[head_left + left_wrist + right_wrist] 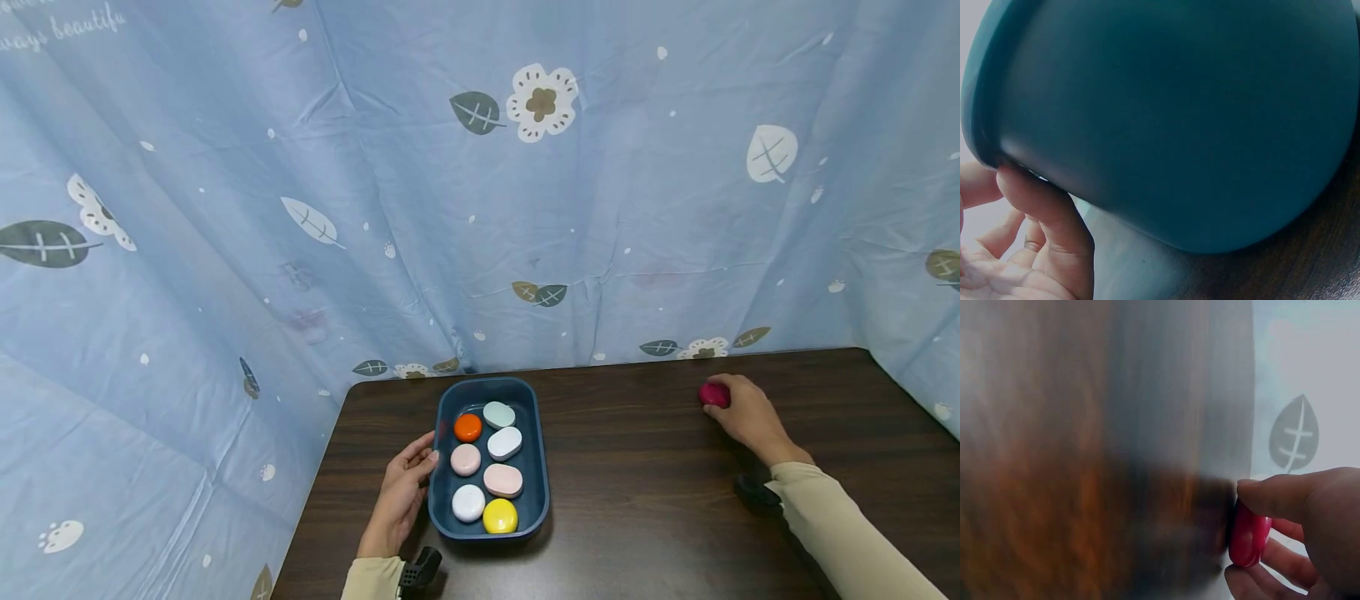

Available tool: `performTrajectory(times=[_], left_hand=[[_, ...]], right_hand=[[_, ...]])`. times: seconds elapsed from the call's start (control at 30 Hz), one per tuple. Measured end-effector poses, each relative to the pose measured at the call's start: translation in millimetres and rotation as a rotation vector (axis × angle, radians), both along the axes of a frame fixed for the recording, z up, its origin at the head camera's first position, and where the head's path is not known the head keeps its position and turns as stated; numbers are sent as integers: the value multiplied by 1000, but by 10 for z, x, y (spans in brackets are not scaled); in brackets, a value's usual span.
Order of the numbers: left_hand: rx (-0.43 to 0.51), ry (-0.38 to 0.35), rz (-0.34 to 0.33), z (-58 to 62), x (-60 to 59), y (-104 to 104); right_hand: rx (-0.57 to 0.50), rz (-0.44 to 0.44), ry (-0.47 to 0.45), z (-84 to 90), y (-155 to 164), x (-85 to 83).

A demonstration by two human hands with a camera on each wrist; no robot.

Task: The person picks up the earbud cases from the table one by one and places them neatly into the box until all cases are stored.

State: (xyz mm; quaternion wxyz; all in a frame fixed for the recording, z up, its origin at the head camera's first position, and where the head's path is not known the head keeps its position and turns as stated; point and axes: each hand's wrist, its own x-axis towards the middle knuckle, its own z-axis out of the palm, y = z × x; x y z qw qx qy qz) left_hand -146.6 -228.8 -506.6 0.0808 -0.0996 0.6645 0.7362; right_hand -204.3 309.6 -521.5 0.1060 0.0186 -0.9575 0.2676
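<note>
My right hand [750, 419] pinches a round, dark pink soap bar [714, 395] over the table's far right part. In the right wrist view the thumb lies on one face of this soap [1249, 540], with fingers at its other side and lower edge. At the left, my left hand [403, 492] touches the outer left side of a dark blue tray [543, 467], fingers extended and thumb at its rim. The left wrist view shows that thumb [1044, 203] just under the lip. Several soaps lie inside the tray, among them an orange one [468, 427] and a yellow one [500, 517].
White, pale pink and pale green soaps share the tray in two columns. The dark wood table [622, 467] spreads between the hands. A blue patterned curtain [600, 208] hangs along its back and left edges and at the right corner.
</note>
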Motion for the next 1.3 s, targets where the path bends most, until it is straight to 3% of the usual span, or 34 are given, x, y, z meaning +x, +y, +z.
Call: performTrajectory(times=[0.2, 0.77, 1.3], left_hand=[[1, 9, -7, -7, 3, -11], [-6, -1, 1, -4, -22, -4], [0, 10, -5, -13, -10, -16]], right_hand=[[-31, 47, 27, 73, -198, 85], [-83, 239, 143, 515, -1126, 288], [-118, 398, 212, 632, -1731, 486]])
